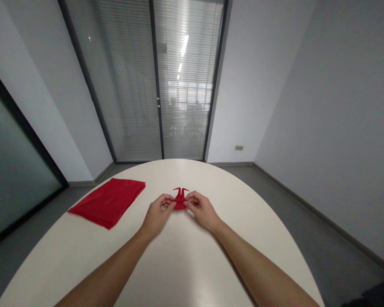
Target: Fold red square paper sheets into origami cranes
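Observation:
A small red folded-paper figure (179,204) is held between my two hands over the far half of the table. Two thin points rise from its top and bend outward, one to each side. My left hand (160,213) pinches its left edge between thumb and fingers. On the opposite edge, my right hand (202,209) has the same kind of pinch. The fingertips cover both sides of the figure, so its side parts are hidden.
A stack of red paper sheets (110,202) lies at the left, close to the table's edge. The round white table (153,273) has a curved far rim. Beyond it stand a glass partition with blinds (131,85) and grey walls.

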`<action>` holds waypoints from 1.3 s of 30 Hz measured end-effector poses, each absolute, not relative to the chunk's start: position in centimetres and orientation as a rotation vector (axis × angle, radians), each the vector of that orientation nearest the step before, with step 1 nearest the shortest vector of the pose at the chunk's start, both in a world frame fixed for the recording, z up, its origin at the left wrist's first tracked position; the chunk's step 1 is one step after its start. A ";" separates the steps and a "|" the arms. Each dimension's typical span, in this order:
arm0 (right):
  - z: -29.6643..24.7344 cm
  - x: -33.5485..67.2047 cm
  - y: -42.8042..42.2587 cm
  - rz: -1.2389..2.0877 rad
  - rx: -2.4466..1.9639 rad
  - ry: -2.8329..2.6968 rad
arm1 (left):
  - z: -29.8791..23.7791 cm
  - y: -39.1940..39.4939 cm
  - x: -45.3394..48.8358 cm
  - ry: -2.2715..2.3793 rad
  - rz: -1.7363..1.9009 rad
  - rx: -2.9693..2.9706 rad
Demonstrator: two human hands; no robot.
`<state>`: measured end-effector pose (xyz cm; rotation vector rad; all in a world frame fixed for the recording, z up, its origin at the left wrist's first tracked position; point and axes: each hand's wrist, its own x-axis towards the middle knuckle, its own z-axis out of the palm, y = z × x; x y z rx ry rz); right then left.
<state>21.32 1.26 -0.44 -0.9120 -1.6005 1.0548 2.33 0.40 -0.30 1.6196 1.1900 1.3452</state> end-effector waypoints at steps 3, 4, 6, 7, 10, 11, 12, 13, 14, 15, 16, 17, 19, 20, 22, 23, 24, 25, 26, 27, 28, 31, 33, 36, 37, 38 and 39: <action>-0.4 21.4 1.2 1.043 -0.911 -1.622 | -0.1 0.3 2.2 1.230 1.355 1.665; -0.4 21.4 1.2 1.042 -0.915 -1.623 | 0.0 0.3 2.2 1.248 1.354 1.676; -0.4 21.4 1.2 1.033 -0.930 -1.625 | -0.1 0.3 2.2 1.272 1.343 1.685; -0.4 21.4 1.2 1.026 -0.939 -1.628 | -0.1 0.4 2.2 1.275 1.340 1.683; -0.5 21.4 1.3 1.010 -0.962 -1.630 | -0.3 0.5 2.2 1.268 1.354 1.667; -0.5 21.4 1.3 1.015 -0.962 -1.622 | -0.4 0.6 2.2 1.262 1.362 1.660; -0.5 21.4 1.3 1.028 -0.956 -1.609 | -0.4 0.6 2.2 1.256 1.370 1.653; -0.5 21.4 1.3 1.045 -0.945 -1.594 | -0.5 0.6 2.2 1.248 1.375 1.645; -0.6 21.4 1.4 1.063 -0.932 -1.579 | -0.5 0.6 2.3 1.240 1.378 1.638; -0.6 21.4 1.4 1.077 -0.920 -1.567 | -0.5 0.6 2.3 1.233 1.380 1.632; -0.6 21.4 1.5 1.086 -0.913 -1.561 | -0.5 0.6 2.3 1.226 1.381 1.628; -0.7 21.3 1.5 1.088 -0.910 -1.560 | -0.5 0.6 2.3 1.221 1.382 1.625; -0.7 21.3 1.6 1.080 -0.915 -1.562 | -0.5 0.5 2.3 1.216 1.382 1.624; -0.8 21.3 1.6 1.076 -0.918 -1.564 | -0.5 0.6 2.3 1.213 1.380 1.625; -0.8 21.3 1.6 1.068 -0.922 -1.563 | -0.6 0.6 2.2 1.212 1.376 1.621; -0.8 21.3 1.6 1.064 -0.922 -1.560 | -0.7 0.6 2.2 1.213 1.370 1.616; -0.9 21.3 1.6 1.062 -0.923 -1.556 | -0.7 0.6 2.2 1.216 1.361 1.610; -0.9 21.3 1.6 1.062 -0.922 -1.551 | -0.7 0.7 2.2 1.218 1.353 1.603; -0.9 21.3 1.6 1.063 -0.923 -1.546 | -0.7 0.7 2.2 1.220 1.345 1.598; -0.8 21.3 1.6 1.066 -0.924 -1.540 | -0.7 0.7 2.2 1.221 1.341 1.594; -0.8 21.3 1.6 1.070 -0.926 -1.535 | -0.8 0.7 2.2 1.222 1.340 1.593; -0.6 21.3 1.6 1.080 -0.935 -1.530 | -0.8 0.7 2.3 1.224 1.359 1.588; -0.5 21.3 1.5 1.078 -0.947 -1.542 | -0.9 0.7 2.3 1.216 1.371 1.586; -0.4 21.4 1.4 1.046 -0.983 -1.575 | -0.7 0.6 2.3 1.194 1.348 1.607; -0.3 21.4 1.3 1.033 -0.996 -1.585 | -0.6 0.6 2.3 1.188 1.333 1.623; -0.3 21.5 1.3 1.023 -1.005 -1.593 | -0.5 0.5 2.3 1.184 1.320 1.640; -0.3 21.5 1.3 1.018 -1.010 -1.599 | -0.4 0.4 2.3 1.182 1.310 1.655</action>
